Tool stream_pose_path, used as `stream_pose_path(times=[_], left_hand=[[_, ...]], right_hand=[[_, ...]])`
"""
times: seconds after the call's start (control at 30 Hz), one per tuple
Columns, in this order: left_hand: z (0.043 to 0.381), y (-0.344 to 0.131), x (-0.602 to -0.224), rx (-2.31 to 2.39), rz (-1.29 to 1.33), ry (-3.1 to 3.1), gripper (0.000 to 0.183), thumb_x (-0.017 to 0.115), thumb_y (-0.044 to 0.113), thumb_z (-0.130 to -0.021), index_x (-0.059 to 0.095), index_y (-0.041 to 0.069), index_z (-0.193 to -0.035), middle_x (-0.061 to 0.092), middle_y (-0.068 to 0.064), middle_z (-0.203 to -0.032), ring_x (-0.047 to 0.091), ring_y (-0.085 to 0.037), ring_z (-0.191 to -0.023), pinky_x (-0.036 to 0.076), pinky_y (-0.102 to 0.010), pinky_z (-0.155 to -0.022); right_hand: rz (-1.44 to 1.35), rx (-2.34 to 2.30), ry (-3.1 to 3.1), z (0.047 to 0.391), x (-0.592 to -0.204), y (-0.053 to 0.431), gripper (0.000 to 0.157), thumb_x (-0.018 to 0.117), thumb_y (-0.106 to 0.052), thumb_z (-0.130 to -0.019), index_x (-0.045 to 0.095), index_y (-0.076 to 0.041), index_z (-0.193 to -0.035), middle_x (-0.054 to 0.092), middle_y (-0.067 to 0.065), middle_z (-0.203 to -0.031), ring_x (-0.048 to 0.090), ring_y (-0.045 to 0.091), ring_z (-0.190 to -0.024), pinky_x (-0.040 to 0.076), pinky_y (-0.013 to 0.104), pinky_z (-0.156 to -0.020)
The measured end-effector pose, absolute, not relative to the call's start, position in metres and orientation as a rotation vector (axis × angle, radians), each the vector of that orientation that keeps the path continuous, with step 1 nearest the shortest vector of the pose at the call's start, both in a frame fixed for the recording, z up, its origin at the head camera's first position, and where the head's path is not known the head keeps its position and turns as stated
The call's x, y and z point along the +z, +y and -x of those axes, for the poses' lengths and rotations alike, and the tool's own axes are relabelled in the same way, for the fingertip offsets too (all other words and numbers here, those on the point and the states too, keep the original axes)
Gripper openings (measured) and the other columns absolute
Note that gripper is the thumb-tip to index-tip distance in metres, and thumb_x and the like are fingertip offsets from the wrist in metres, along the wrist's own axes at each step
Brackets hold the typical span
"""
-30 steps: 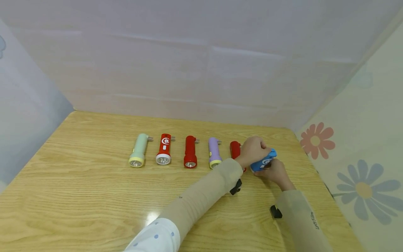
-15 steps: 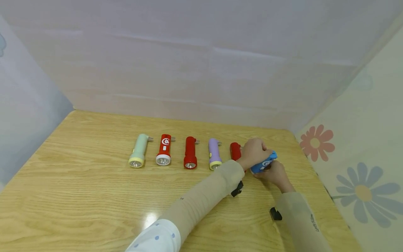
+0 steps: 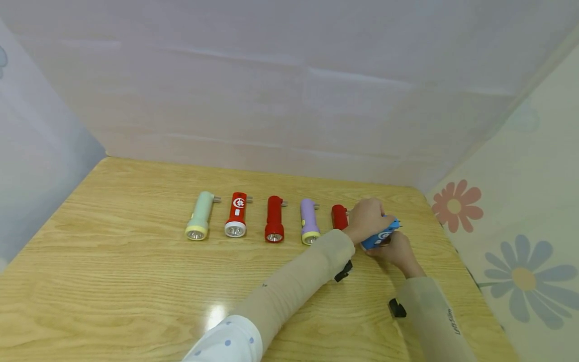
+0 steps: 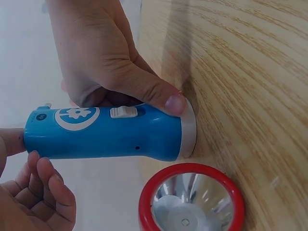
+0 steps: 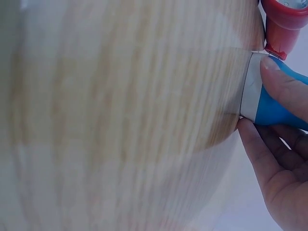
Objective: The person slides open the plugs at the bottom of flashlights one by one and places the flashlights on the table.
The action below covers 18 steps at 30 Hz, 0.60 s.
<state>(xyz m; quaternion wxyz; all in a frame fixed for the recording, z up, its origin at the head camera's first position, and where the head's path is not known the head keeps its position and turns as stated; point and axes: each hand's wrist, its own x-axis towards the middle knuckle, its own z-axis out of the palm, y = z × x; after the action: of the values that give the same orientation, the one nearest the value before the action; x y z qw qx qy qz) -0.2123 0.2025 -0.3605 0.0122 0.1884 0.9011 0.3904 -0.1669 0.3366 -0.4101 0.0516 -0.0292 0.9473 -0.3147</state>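
A blue flashlight [image 3: 375,241] with a white flower emblem, a white switch and a white head rim stands tilted, its head down on the table. My right hand [image 3: 399,251] grips it low down; in the right wrist view the thumb [image 5: 279,79] lies across the white rim. At the tail end my left hand [image 3: 365,219] holds it, with thumb and curled fingers [image 4: 48,185] touching the tail in the left wrist view. Close beside it lies a red flashlight [image 3: 339,216], partly covered by the left hand in the head view.
To the left lie a purple flashlight [image 3: 308,218], a plain red flashlight [image 3: 274,216], a red flashlight with a white rim [image 3: 236,216] and a pale green flashlight [image 3: 200,213]. Plug prongs stick out from their tails. Walls border the wooden table [image 3: 149,281] at the back and sides.
Both hands stay on the blue flashlight, which leans slightly more to the right. A small prong tip now shows past its tail end. The other flashlights have not moved.
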Motion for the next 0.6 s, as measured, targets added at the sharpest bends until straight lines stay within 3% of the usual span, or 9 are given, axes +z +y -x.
stream_pose_path(times=[0.6], left_hand=[[0.2145, 0.2073, -0.3607, 1.184, -0.552, 2.833, 0.053, 0.063, 0.042, -0.083, 0.035, 0.016, -0.046, 0.020, 0.006, -0.040, 0.014, -0.006, -0.034, 0.015, -0.016, -0.032]], right_hand=[[0.080, -0.912, 2.880, 0.1675, -0.4094, 0.3371, 0.064, 0.077, -0.013, -0.073, 0.043, 0.016, -0.119, 0.056, 0.032, -0.105, 0.058, 0.043, -0.092, 0.049, 0.048, -0.077]])
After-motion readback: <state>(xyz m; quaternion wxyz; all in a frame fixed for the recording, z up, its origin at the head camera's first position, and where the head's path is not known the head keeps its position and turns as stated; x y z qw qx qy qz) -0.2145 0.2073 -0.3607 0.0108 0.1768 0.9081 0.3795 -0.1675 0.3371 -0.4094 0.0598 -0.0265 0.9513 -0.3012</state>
